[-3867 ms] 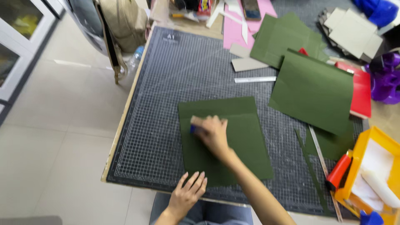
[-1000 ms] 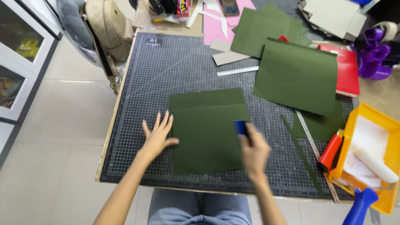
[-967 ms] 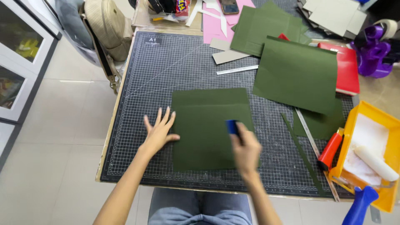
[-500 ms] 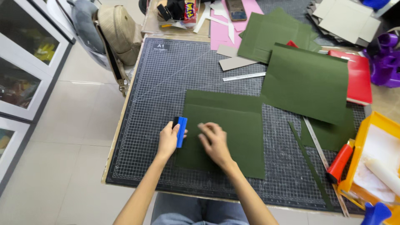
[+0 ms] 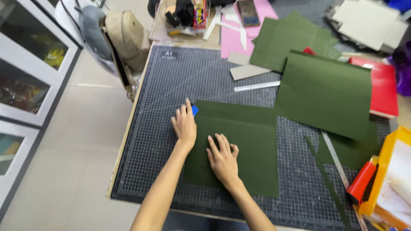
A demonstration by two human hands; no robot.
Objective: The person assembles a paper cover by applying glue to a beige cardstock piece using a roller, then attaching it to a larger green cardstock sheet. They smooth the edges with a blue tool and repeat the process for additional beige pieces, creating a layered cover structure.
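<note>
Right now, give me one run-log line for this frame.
left hand: holds blue scraper at sheet's left edge | right hand: flat on dark green sheet | surface: cutting mat

I see a dark green sheet (image 5: 244,145), a blue scraper (image 5: 195,110), a black white-gridded mat (image 5: 171,81), a red folder (image 5: 383,87), and pink paper (image 5: 231,40).

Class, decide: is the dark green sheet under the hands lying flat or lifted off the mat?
Flat: green sheet lies on the cutting mat, no raised edge.
</note>
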